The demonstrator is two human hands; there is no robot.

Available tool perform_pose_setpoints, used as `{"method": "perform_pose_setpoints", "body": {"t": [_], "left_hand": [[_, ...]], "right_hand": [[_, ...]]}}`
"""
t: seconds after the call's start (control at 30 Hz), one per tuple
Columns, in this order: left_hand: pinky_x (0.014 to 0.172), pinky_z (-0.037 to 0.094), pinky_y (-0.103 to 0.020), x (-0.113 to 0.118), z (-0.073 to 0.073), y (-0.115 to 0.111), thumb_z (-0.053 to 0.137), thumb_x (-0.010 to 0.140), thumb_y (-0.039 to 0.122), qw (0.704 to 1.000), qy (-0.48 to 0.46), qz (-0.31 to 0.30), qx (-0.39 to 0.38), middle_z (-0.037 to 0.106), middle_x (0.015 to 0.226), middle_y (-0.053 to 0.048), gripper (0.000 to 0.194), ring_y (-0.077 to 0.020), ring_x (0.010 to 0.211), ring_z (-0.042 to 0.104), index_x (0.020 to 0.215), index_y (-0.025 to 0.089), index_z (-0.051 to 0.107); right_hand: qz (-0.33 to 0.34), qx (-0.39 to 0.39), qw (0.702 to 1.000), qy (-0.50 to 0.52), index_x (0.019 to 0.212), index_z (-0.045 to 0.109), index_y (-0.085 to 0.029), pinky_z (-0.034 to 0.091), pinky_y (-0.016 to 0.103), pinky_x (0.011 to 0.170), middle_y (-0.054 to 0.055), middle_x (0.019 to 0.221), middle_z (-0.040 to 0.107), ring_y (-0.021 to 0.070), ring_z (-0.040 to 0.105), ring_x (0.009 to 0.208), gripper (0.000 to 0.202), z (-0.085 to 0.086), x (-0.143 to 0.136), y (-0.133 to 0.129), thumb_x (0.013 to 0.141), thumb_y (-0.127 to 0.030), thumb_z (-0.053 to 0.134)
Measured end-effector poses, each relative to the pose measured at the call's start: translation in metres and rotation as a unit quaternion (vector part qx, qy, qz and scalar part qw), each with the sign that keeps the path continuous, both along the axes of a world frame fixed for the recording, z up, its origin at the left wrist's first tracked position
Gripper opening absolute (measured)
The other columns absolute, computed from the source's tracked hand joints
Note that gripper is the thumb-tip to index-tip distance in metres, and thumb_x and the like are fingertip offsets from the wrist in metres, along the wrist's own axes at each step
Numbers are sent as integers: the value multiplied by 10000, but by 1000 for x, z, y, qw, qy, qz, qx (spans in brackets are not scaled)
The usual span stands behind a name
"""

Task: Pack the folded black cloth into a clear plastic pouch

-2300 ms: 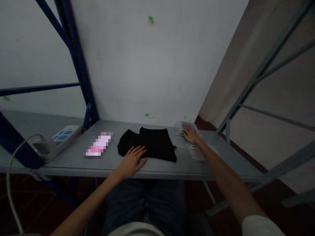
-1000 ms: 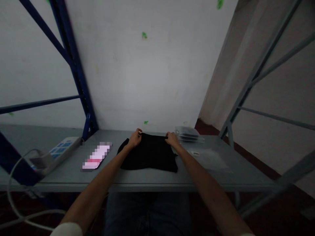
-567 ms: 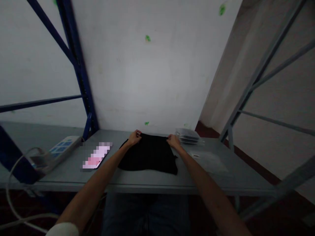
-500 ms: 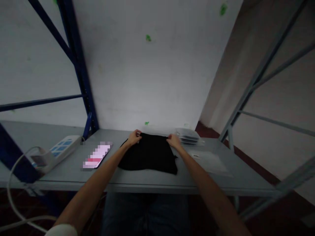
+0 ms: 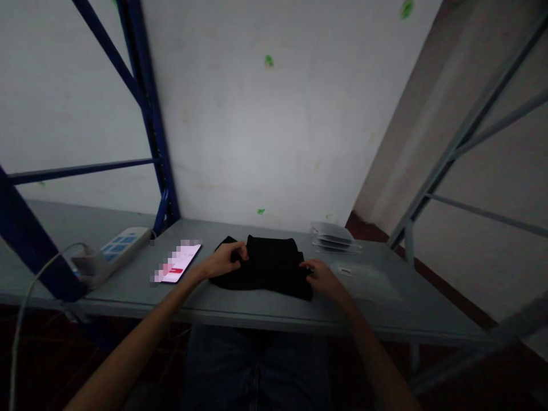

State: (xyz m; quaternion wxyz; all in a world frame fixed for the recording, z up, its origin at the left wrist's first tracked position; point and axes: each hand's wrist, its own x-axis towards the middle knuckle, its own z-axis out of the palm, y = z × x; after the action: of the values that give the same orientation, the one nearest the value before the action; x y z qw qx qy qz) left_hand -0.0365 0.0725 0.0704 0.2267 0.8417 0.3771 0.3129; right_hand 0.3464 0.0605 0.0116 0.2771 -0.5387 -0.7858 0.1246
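Note:
A black cloth garment (image 5: 274, 265) lies on the grey table, its far part folded over; its exact kind is unclear. My left hand (image 5: 225, 260) rests at the cloth's left side, fingers bent and thumb apart, with a gap between them. At the right edge, my right hand (image 5: 323, 278) touches the fabric with bent fingers, index finger and thumb apart. Right of that hand lies a flat clear plastic bag (image 5: 372, 282) with a small white label (image 5: 345, 271).
A stack of clear plastic packets (image 5: 334, 237) sits at the back right. To the left are a phone (image 5: 182, 262) with a lit screen and a white power strip (image 5: 122, 248) with a cable. Blue posts (image 5: 149, 114) and a white wall (image 5: 274, 131) border the grey table (image 5: 265, 314).
Both hands have let go of the garment's far edge and come nearer, the right one down along its side. The cloth's far part now looks folded over. The view has shifted slightly.

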Motion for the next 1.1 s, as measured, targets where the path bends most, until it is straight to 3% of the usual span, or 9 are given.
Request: {"method": "perform_pose_setpoints", "body": {"t": [0.07, 0.17, 0.27, 0.37, 0.47, 0.6, 0.77, 0.93, 1.1], "left_hand": [[907, 539, -320, -15, -2, 3, 523, 746, 152, 998, 16, 53, 22, 739, 987, -25, 228, -192, 957, 695, 933, 226, 631], [914, 542, -347, -34, -9, 27, 530, 848, 296, 962, 83, 254, 56, 739, 1072, -82, 263, -226, 991, 699, 1061, 196, 648], [915, 541, -397, -43, -18, 55, 595, 827, 382, 942, 111, 313, 43, 750, 992, -140, 269, -299, 984, 706, 959, 170, 693], [881, 551, -380, -44, -25, 69, 638, 782, 374, 940, 116, 317, 35, 764, 931, -116, 206, -301, 948, 717, 868, 198, 705], [925, 538, -388, -43, -29, 69, 607, 799, 344, 940, 106, 320, 45, 770, 1021, -104, 214, -300, 1015, 707, 928, 207, 707], [971, 520, -378, -43, -26, 55, 536, 829, 289, 949, 87, 298, 59, 761, 1087, -79, 233, -271, 1061, 696, 990, 209, 685], [991, 509, -371, -49, -16, 23, 503, 838, 247, 972, 51, 203, 110, 741, 1058, -55, 211, -234, 1047, 680, 1002, 221, 633], [1188, 316, -492, -62, -15, -7, 481, 807, 77, 964, 218, 95, 120, 743, 1136, -54, 396, -236, 1111, 670, 1111, 249, 667], [1210, 266, -506, -62, -9, -34, 523, 751, 24, 944, 296, 80, 125, 712, 1265, -89, 555, -264, 1217, 633, 1225, 266, 680]], "right_hand": [[-15, 18, 1000, -18, 1204, 698, -173, 466, 381, 1064, 114, 1210, 671, 236, 625, 1155, 503, 3, -1, -11, 742, -54, 539], [-47, 44, 997, -41, 1257, 670, -175, 442, 406, 1097, 125, 1258, 648, 250, 595, 1209, 490, 12, -6, -22, 797, -78, 530], [-52, 49, 996, -50, 1258, 669, -189, 450, 413, 1090, 124, 1267, 645, 253, 595, 1207, 443, 17, -12, -32, 842, -108, 539], [-18, 37, 998, -43, 1260, 672, -229, 471, 411, 1065, 107, 1252, 653, 248, 614, 1172, 414, 17, -15, -45, 863, -149, 585], [14, 25, 999, -42, 1231, 694, -277, 480, 413, 1055, 87, 1263, 655, 249, 624, 1167, 384, 16, -11, -59, 859, -191, 651], [16, 26, 999, -41, 1144, 743, -293, 493, 425, 1041, 86, 1267, 664, 260, 630, 1169, 284, 15, 2, -73, 871, -241, 678], [29, 9, 999, -41, 1108, 754, -304, 520, 399, 980, 68, 1193, 704, 249, 671, 1079, 232, 15, 12, -81, 910, -267, 639], [22, 12, 999, -38, 1091, 747, -292, 516, 394, 968, 61, 1140, 720, 244, 679, 1052, 217, 10, 8, -84, 950, -286, 583], [12, 31, 999, -37, 1035, 755, -289, 529, 376, 922, 49, 1085, 734, 232, 694, 992, 213, 4, 8, -82, 957, -277, 558]]}}
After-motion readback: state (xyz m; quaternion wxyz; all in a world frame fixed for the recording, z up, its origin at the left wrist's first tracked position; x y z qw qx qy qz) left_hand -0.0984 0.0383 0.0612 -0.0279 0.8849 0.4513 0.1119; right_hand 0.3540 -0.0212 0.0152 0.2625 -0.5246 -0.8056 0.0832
